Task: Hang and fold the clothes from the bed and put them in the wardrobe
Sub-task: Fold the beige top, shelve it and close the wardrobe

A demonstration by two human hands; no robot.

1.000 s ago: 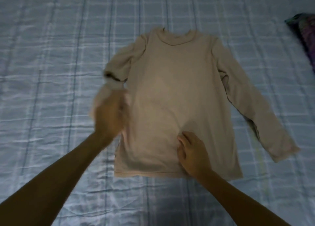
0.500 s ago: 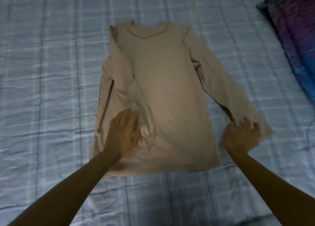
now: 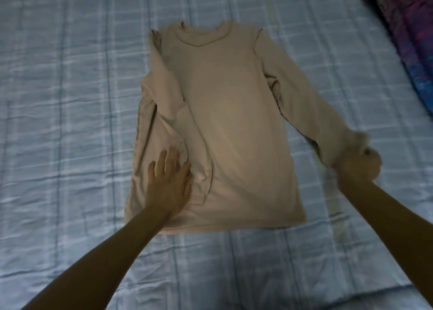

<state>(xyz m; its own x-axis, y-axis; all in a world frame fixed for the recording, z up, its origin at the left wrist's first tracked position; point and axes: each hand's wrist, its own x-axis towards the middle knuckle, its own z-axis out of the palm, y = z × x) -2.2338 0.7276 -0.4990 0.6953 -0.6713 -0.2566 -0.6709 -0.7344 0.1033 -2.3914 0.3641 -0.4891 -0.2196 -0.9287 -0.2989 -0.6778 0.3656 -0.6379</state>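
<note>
On the bed [image 3: 70, 99], over a pale blue sheet with a checked pattern and many small creases, a beige long-sleeved shirt [image 3: 229, 122] lies flat, front up, its neck end away from the person and its hem end close to them. The cloth looks soft, matte and thin, with a low rounded collar [image 3: 201, 34] and a straight stitched hem [image 3: 234, 227].

One side of the shirt is turned in over the body. The folded sleeve [image 3: 178, 113] runs down along that side in a long narrow band, and its cuff [image 3: 198, 199] lies near the hem. Soft ridges and shallow folds gather beside it.

The left hand [image 3: 169, 183] lies palm down on this folded part, fingers straight and slightly spread, pressing the cloth against the sheet beside the cuff.

The outstretched sleeve [image 3: 304, 94] slants out from the opposite shoulder across the sheet, smooth along most of its length and puckered near the armpit. The right hand [image 3: 356, 167] is curled into a fist round its far end, just beside the shirt's lower side, and the bunched end of the sleeve sticks out above the knuckles. This spot is blurred, so the exact lie of the fingers cannot be told.

At the far right edge rests a dark pillow [image 3: 412, 40] with a purple and blue pattern, well apart from the shirt.
</note>
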